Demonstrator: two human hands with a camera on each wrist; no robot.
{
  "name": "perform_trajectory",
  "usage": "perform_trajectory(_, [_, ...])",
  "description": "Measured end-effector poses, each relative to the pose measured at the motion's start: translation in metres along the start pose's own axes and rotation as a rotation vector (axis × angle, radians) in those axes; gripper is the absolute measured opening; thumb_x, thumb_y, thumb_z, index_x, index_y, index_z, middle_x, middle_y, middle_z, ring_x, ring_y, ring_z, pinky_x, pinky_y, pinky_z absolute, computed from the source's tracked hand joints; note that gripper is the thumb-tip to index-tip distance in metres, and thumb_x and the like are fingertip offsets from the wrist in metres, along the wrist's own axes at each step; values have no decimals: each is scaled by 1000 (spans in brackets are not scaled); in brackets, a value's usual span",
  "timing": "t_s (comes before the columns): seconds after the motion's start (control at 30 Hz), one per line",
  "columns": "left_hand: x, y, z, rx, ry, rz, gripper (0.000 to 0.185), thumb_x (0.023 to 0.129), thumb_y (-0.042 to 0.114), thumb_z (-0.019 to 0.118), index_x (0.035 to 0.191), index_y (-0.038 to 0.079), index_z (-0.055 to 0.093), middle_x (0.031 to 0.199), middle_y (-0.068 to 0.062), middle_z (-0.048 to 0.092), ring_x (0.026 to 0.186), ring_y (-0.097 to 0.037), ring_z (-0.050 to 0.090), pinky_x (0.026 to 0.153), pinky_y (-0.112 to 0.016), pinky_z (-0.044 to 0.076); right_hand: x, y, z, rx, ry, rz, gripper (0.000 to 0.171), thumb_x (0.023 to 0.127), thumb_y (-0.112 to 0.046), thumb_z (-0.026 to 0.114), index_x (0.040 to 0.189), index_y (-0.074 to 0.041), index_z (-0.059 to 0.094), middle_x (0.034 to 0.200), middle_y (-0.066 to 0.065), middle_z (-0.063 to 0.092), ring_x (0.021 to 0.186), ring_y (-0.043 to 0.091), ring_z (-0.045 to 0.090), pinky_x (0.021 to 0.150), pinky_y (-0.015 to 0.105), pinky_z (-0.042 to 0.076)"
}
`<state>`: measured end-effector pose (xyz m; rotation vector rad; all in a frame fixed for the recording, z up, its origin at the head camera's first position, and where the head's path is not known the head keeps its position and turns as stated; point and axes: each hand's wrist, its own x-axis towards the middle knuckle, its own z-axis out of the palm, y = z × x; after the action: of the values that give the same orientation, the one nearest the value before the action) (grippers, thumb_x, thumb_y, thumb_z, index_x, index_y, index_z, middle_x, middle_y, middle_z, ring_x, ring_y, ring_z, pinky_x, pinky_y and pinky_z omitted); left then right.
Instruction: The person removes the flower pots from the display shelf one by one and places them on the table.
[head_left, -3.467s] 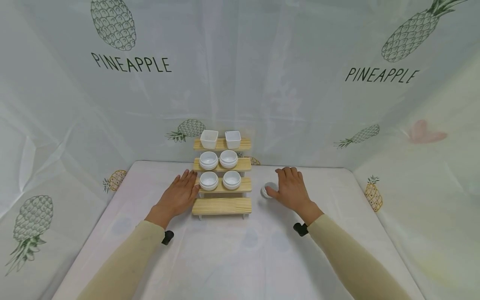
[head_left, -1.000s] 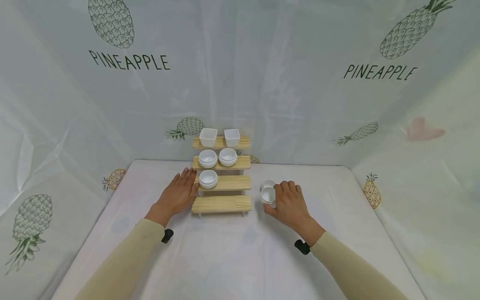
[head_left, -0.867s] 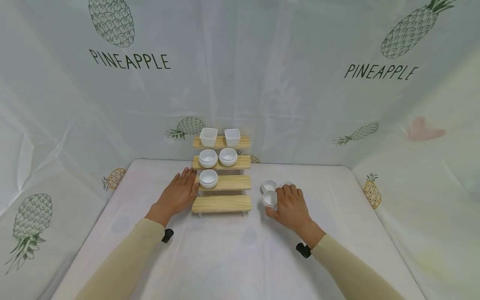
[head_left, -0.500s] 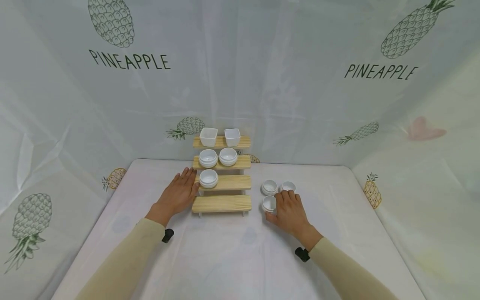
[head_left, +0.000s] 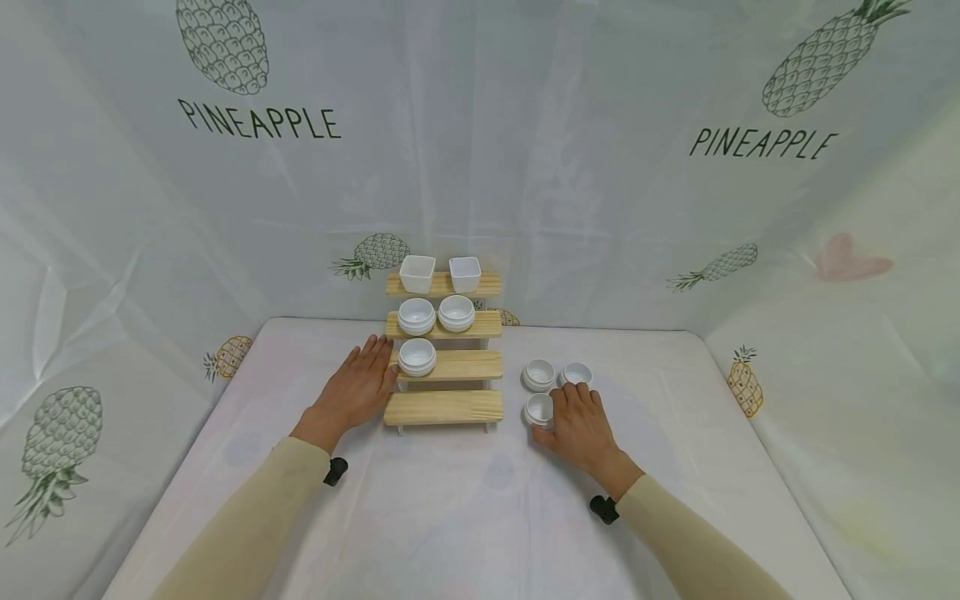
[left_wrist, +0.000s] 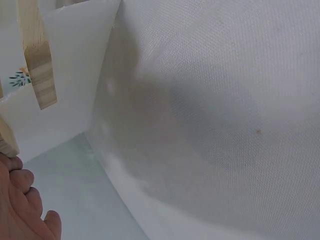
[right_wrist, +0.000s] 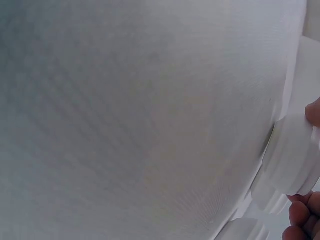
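Observation:
My right hand [head_left: 581, 427] pinches a small round white bowl [head_left: 538, 409] low at the table, right of the stand. In the right wrist view, thumb and fingers [right_wrist: 302, 220] sit on opposite sides of that bowl [right_wrist: 290, 155]. Just behind it stand two similar bowls, a left one [head_left: 539, 375] and a right one [head_left: 576, 373] partly covered by my fingers. My left hand [head_left: 354, 392] lies with extended fingers along the left side of a tiered wooden stand [head_left: 442, 408]. The left wrist view shows its fingertips at a board's end [left_wrist: 7, 142].
One round bowl [head_left: 417, 357] sits at the left of the stand's third tier, two more [head_left: 457, 312] on the second. Two square white bowls [head_left: 417, 273] occupy the top tier. A pineapple-print cloth [head_left: 570, 208] hangs behind the white-covered table [head_left: 442, 517].
The round bowl from the third tier's right end has moved to the table in my right hand, coming down in front of the other two. My left hand has stayed put.

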<state>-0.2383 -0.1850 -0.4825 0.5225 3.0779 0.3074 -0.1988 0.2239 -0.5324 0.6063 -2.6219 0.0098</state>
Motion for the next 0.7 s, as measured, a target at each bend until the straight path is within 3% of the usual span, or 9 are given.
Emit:
perform_trajectory(0.3, [0,1,0,0,3,-1,70,117,45,20,167,-4,17,175,-22,18,164,-39,12,133,-57,14,1,0,2,-6,-18,3,59,84,-53,78,100,1,60,88,13,54,86,33,51,72,41,43])
perform_trajectory(0.53, [-1,1,-1,1,4,1,70,117,46,18,167,-4,17,175,-22,17,164,-39,12,133,-57,14,1,0,4,-2,33,-20,57,84,-51,77,100,2,62,87,13,55,84,34,52,69,41,43])
perform_trajectory(0.7, [-1,2,-1,-2,0,0,70,117,45,19,167,-4,17,175,-22,17,164,-39,12,133,-57,14,1,0,3,11,20,-15,57,84,-49,78,101,2,62,88,14,55,84,34,51,69,41,42])
